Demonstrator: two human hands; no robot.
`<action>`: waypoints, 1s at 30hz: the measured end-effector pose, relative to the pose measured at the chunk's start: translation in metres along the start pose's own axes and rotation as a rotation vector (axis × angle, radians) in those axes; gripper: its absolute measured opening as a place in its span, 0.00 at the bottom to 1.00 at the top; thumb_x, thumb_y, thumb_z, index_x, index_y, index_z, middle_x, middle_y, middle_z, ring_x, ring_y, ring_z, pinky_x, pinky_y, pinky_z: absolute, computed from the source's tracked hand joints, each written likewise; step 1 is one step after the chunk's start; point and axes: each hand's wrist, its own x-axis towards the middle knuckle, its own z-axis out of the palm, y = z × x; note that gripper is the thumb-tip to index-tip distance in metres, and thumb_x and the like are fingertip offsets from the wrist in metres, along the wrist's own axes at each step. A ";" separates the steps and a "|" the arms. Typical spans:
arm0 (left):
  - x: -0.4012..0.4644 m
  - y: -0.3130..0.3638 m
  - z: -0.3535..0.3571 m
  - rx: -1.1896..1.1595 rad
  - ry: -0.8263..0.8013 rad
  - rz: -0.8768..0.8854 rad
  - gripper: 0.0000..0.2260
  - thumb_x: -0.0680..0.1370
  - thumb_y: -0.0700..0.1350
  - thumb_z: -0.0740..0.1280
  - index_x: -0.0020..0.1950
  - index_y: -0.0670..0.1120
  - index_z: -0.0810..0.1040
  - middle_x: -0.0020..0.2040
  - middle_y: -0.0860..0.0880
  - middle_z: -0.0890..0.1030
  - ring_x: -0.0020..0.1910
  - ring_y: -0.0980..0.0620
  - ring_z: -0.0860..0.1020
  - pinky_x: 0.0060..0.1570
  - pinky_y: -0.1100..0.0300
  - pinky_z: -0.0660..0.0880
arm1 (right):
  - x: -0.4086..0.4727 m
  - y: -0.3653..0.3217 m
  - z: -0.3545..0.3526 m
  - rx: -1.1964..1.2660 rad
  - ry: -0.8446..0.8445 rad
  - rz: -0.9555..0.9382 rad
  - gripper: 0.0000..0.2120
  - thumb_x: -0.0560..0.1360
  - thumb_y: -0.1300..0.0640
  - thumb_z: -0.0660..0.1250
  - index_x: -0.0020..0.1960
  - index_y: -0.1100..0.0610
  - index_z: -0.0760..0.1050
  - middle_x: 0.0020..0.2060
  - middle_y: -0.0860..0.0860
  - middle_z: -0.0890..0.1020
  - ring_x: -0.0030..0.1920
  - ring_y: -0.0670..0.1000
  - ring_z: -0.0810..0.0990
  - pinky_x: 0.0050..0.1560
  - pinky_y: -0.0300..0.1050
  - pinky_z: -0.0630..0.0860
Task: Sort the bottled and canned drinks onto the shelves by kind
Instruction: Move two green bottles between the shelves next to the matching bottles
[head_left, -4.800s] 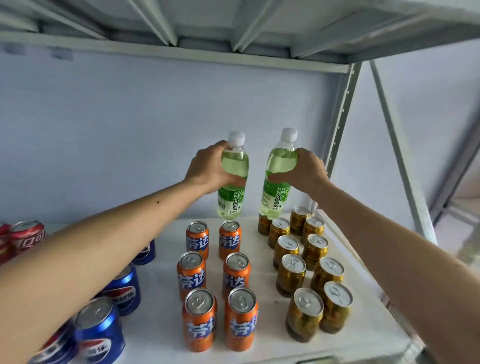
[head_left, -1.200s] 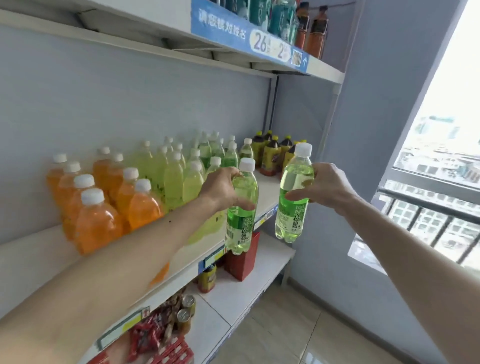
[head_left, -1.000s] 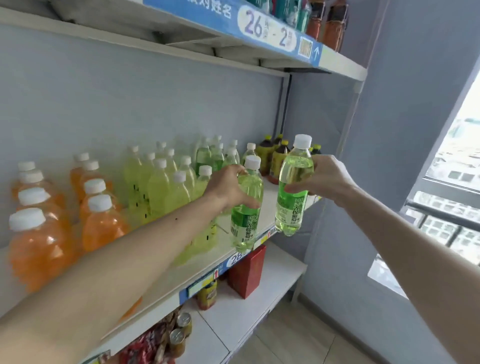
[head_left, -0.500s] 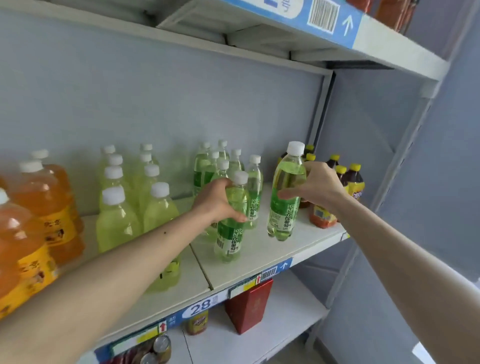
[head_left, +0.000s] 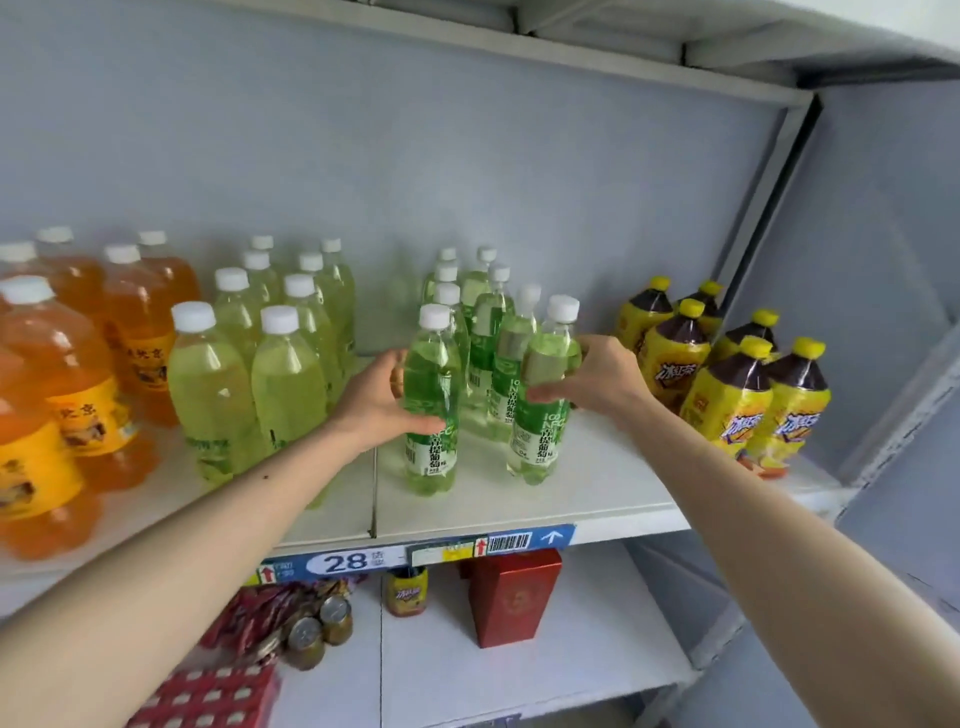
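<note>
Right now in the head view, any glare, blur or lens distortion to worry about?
Head view: wide-angle bending bows the shelf edge and right upright; lighting soft and even, faint shadows; small highlights on the orange bottles; the labels on the two held green bottles are readable, the back-row bottles softer.

Two held bottles (head_left: 430, 400) upright on the shelf (head_left: 597, 493), before their matching cluster (head_left: 478, 312), between lime bottles (head_left: 260, 364) left and tea bottles (head_left: 727, 374) right
</note>
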 end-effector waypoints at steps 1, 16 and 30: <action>-0.004 -0.004 0.003 -0.012 0.005 -0.019 0.41 0.60 0.45 0.83 0.69 0.48 0.68 0.59 0.55 0.75 0.56 0.53 0.75 0.54 0.61 0.69 | 0.002 0.001 0.002 0.004 -0.007 -0.002 0.34 0.49 0.40 0.83 0.49 0.56 0.80 0.40 0.50 0.84 0.40 0.51 0.82 0.39 0.46 0.81; -0.009 -0.058 0.046 0.040 -0.038 -0.080 0.29 0.64 0.44 0.81 0.61 0.44 0.75 0.57 0.49 0.82 0.49 0.52 0.80 0.51 0.60 0.75 | 0.010 0.000 0.027 0.059 -0.009 0.043 0.33 0.48 0.39 0.83 0.45 0.58 0.79 0.38 0.54 0.84 0.40 0.54 0.83 0.41 0.55 0.83; -0.009 -0.055 0.052 0.114 -0.009 -0.039 0.29 0.64 0.46 0.81 0.62 0.44 0.75 0.58 0.47 0.83 0.52 0.50 0.82 0.56 0.53 0.78 | 0.012 -0.001 0.024 0.001 -0.065 -0.015 0.28 0.56 0.47 0.84 0.50 0.58 0.80 0.41 0.51 0.84 0.43 0.51 0.82 0.46 0.48 0.82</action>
